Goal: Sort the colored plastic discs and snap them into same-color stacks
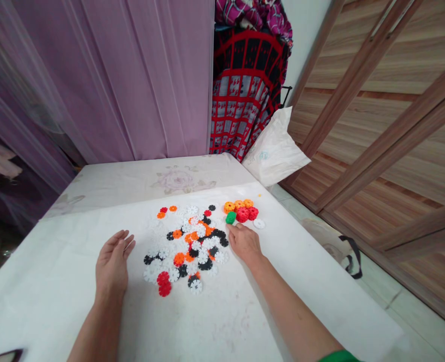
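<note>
A loose pile of plastic snowflake discs [195,246] in white, black, orange and red is spread over the middle of the table. To its left my left hand [112,264] hovers open, with fingers apart and nothing in them. My right hand [245,243] is at the pile's right side, its fingers bent together at the near edge of a small stack of green discs [230,217]. The fingertips are partly hidden, but they appear to grip that stack. Just beyond it stand stacks of red discs [242,214] and yellow-orange discs [239,204].
A white disc [259,223] lies right of the red stacks, and a tiny yellow piece [259,195] farther back. A white cloth [283,281] covers the table [132,176]. A white plastic bag [277,151] stands at the back right corner. A dark-edged object [4,356] shows at bottom left.
</note>
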Demonstrator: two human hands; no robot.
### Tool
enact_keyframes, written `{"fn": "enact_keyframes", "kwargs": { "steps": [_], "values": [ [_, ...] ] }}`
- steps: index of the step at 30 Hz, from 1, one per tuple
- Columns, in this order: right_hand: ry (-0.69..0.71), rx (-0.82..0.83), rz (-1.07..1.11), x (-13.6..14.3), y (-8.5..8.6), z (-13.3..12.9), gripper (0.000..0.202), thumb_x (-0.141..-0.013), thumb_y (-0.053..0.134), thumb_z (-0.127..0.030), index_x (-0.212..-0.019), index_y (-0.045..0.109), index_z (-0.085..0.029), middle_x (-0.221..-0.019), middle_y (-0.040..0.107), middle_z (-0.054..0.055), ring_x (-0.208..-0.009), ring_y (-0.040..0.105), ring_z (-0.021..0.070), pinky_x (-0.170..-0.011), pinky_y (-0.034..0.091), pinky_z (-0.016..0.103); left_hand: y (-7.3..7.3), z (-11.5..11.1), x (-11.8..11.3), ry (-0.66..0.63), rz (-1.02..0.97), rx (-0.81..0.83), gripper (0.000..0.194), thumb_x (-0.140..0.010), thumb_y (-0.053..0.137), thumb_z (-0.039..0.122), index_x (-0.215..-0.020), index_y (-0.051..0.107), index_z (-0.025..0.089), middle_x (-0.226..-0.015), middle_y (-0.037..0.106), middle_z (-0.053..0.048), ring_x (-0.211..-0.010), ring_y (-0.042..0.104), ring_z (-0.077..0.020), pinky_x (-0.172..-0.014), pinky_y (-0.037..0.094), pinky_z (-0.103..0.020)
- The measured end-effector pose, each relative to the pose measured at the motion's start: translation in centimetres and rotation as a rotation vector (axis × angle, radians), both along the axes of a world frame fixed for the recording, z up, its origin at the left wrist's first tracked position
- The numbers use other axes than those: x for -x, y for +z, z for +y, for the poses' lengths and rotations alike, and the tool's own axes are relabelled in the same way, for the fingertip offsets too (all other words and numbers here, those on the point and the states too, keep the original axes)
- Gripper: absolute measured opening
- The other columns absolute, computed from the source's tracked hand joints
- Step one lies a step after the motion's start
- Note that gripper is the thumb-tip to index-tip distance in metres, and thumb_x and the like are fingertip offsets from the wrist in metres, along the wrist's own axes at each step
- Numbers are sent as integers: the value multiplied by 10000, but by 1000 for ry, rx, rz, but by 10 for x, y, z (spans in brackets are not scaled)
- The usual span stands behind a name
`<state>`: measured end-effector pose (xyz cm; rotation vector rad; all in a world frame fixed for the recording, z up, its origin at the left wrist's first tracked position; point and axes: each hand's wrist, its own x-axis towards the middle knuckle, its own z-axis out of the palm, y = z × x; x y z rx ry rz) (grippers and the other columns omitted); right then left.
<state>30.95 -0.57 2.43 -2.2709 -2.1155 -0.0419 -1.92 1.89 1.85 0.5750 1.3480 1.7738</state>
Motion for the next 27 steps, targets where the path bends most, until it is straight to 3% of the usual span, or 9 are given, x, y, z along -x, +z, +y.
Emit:
{"fn": "enact_keyframes", "kwargs": {
  "steps": [16, 27],
  "values": [
    [12, 42, -11, 3, 3, 5, 338, -1001, 417, -251, -1232, 657, -305, -1080, 713, 47, -900, 676, 171, -693, 428, 261, -12, 2, 5, -26, 103, -26, 233, -740, 699, 318, -948, 670, 218, -1096, 687, -50, -966, 680, -176, -1054, 503, -464],
    [-26, 10, 1, 1, 1, 5, 358, -1005, 400, -261, -1235, 673, -277, -1120, 725, 67, -912, 688, 178, -688, 434, 264, -10, 2, 4, -15, 66, -20, 233, -716, 719, 300, -928, 680, 213, -1092, 698, -56, -960, 683, -181, -1066, 489, -486]
  ]
}}
